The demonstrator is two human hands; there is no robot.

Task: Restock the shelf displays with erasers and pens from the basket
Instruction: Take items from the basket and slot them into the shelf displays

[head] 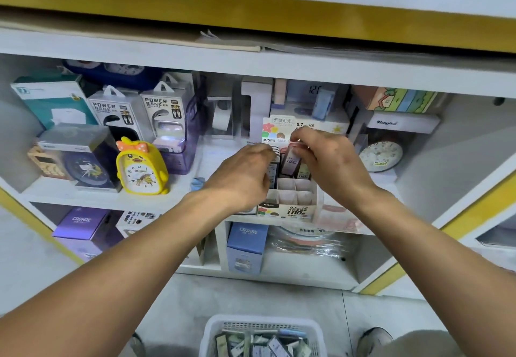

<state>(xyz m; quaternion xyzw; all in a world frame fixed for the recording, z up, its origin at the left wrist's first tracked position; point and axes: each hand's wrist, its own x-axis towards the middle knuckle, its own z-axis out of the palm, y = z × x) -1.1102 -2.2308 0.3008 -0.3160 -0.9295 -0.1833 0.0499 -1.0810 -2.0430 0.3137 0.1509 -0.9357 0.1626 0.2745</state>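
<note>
Head view, my only feed.

Display box [290, 203]: a cardboard tray with divider cells, standing at the front edge of the middle shelf [178, 189]. I count the rear cells as filled with small upright packs; the front two rows of cells look bare. By my reckoning, well under half stocked.

Right hand [329, 161]: fingers [300, 136] curled, pinching the top of a small pack [291, 161] that stands in or just above a rear cell. Whether it is fully seated I cannot tell.

Left hand [243, 175]: at the left side of the display box, fingers bent against the packs in the rear left cells. It seems to be steadying or holding one, but the grip itself is hidden behind the knuckles, so I cannot tell its state.

Basket [262, 337]: white plastic, on the floor below between the person's shoes, well apart from the shelf. A good layer of small packs lies in it, so much stock is left to move. I cannot tell erasers from pens in the basket at this sharpness.

Other shelf contents, not part of the job: yellow duck clock [141, 169] to the left of the hands, power bank boxes [139, 116] behind it.

Judgement: early to middle of the restock; front cells and most of the basket remain.
</note>
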